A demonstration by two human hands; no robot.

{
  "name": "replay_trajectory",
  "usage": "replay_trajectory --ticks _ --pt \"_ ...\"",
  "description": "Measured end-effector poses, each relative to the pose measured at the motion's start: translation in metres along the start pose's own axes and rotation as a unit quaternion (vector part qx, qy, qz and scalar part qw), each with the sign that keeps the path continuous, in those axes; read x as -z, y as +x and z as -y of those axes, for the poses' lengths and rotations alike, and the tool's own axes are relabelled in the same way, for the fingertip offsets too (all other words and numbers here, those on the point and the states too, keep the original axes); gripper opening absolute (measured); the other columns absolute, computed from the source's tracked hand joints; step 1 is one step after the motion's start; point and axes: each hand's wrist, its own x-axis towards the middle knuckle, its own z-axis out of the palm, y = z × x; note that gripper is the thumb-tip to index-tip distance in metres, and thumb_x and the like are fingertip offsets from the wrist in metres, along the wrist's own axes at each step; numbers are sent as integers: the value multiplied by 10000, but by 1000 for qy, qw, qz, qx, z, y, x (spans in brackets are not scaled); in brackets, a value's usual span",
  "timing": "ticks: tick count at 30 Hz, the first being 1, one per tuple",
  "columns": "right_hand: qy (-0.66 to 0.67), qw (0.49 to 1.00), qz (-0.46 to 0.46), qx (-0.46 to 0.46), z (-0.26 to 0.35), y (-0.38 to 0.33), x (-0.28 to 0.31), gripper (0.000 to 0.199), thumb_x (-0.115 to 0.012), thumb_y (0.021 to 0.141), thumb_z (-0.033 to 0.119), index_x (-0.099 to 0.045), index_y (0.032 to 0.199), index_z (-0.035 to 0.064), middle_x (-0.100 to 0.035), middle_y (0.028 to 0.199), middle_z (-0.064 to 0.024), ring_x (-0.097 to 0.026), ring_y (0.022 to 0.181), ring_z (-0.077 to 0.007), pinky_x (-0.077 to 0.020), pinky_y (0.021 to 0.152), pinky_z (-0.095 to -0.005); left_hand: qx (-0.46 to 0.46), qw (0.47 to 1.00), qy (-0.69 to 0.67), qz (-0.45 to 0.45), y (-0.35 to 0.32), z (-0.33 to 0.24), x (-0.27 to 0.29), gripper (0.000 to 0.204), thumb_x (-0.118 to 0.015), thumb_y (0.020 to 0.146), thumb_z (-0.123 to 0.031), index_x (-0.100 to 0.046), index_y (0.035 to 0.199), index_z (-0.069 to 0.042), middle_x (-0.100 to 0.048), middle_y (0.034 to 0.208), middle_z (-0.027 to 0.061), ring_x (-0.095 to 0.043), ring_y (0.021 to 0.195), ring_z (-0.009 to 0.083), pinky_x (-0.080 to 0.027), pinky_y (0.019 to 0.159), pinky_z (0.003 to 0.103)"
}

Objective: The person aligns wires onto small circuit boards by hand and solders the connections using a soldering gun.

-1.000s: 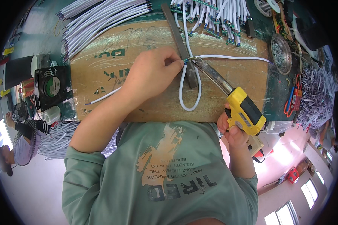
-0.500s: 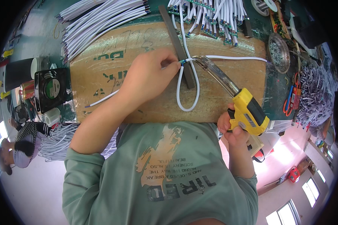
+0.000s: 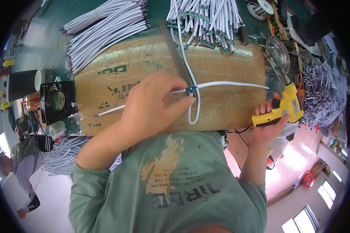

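Cardboard (image 3: pixel 229 108) on green bench (image 3: pixel 156 13), pinkish floor (image 3: pixel 291 159); right hand (image 3: pixel 267 130) gripping soldering gun (image 3: pixel 291 104), left hand (image 3: pixel 153 101) over white cable (image 3: pixel 229 83), grip unclear.

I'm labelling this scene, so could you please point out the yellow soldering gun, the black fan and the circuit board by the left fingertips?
Yellow soldering gun (image 3: pixel 289 103), head view: its body's side.
Black fan (image 3: pixel 58 100), head view: its hub.
Circuit board (image 3: pixel 191 89), head view: its middle.

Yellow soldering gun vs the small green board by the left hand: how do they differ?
Size: the yellow soldering gun is much larger than the small green board.
Look: the gun is yellow and black with a metal barrel; the board is green, with white cable at it.
Place: the gun is in the right hand; the board is beside the left hand.
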Motion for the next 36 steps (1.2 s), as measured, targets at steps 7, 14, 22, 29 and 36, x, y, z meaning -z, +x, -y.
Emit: replay_trajectory --ticks 7,14,22,29,36 --pt "-35 983 -182 11 20 19 -5 605 -481 1012 578 -481 1301 46 -421 761 -19 -388 659 -143 -351 595 -304 -26 1000 -8 3 -2 -8 3 295 -855 746 -177 -703 963 -47 -635 829 51 -535 617 150 -426 558 290" --pt "-46 958 -281 -32 27 44 8 412 -590 1006 482 -545 1065 77 -598 823 -68 -597 715 -202 -519 661 -341 27 996 -22 77 -8 -21 16 264 -820 779 -182 -734 1001 -67 -644 827 83 -598 653 194 -481 596 317" --pt "-109 960 -247 -74 29 33 24 461 -613 993 476 -569 1124 36 -650 859 -81 -673 752 -206 -563 666 -346 -125 986 -85 75 -8 -28 24 246 -825 710 -31 -703 923 -37 -655 842 79 -601 683 183 -464 608 301" --pt "-387 880 -218 -170 60 22 31 522 -622 965 518 -648 1069 7 -673 858 -93 -676 674 -191 -558 615 -302 -218 968 -113 50 -6 -36 36 257 -813 696 -3 -673 910 -25 -658 908 116 -618 762 233 -479 664 334" --pt "-571 802 -172 37 81 -1 9 471 -694 907 427 -697 1162 30 -635 792 -70 -650 734 -174 -517 677 -311 -288 950 -95 70 0 -50 49 272 -829 693 -14 -679 918 -43 -670 937 120 -630 770 242 -485 668 337"
